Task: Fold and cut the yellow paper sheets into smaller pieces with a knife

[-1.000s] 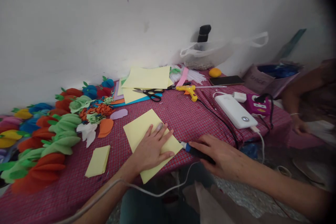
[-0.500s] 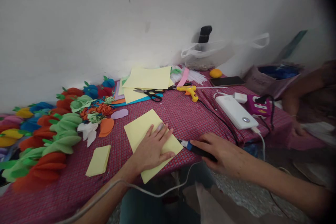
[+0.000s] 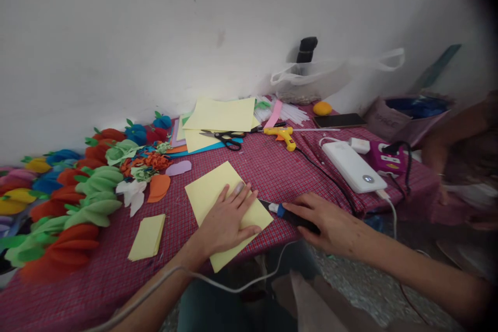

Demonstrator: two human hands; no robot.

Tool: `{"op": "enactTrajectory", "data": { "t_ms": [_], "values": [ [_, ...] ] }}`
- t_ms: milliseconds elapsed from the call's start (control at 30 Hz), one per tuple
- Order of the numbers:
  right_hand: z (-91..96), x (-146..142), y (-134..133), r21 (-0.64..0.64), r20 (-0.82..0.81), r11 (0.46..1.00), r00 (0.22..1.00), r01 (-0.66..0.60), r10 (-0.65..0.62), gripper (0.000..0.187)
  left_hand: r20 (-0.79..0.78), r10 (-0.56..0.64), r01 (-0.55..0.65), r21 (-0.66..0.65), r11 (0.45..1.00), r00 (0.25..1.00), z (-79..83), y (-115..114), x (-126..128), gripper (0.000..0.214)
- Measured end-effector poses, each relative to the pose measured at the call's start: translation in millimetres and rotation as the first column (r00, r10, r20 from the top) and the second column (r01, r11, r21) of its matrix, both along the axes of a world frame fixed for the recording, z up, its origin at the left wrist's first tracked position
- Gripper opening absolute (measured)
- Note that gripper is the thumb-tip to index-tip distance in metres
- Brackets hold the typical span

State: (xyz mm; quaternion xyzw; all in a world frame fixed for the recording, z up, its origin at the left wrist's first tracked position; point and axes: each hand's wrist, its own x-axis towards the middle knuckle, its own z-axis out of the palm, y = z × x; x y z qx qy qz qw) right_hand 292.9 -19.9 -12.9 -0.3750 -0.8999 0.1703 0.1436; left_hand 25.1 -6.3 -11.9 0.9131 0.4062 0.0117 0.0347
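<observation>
My left hand lies flat, fingers spread, on a pale yellow sheet of paper on the red checked tablecloth. My right hand is closed round a dark cutter with a blue collar, its tip pointing at the sheet's right edge. A smaller folded yellow piece lies to the left of the sheet.
Paper flowers fill the left side. Behind lie stacked yellow sheets, scissors, a yellow glue gun, a white power bank, a phone and a plastic bag. Another person's arm is at right.
My right hand has slid the cutter a little up and left, closer to the sheet's right edge. The left hand stays flat on the paper.
</observation>
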Motion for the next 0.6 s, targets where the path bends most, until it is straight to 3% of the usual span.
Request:
{"op": "enactTrajectory", "data": {
  "t_ms": [600],
  "values": [
    [17.2,-20,18,0.022,0.036,0.998,0.998,-0.059,0.058,0.049,0.000,0.021,-0.021,0.007,1.000,1.000,0.9,-1,-1,0.076]
  ]
}}
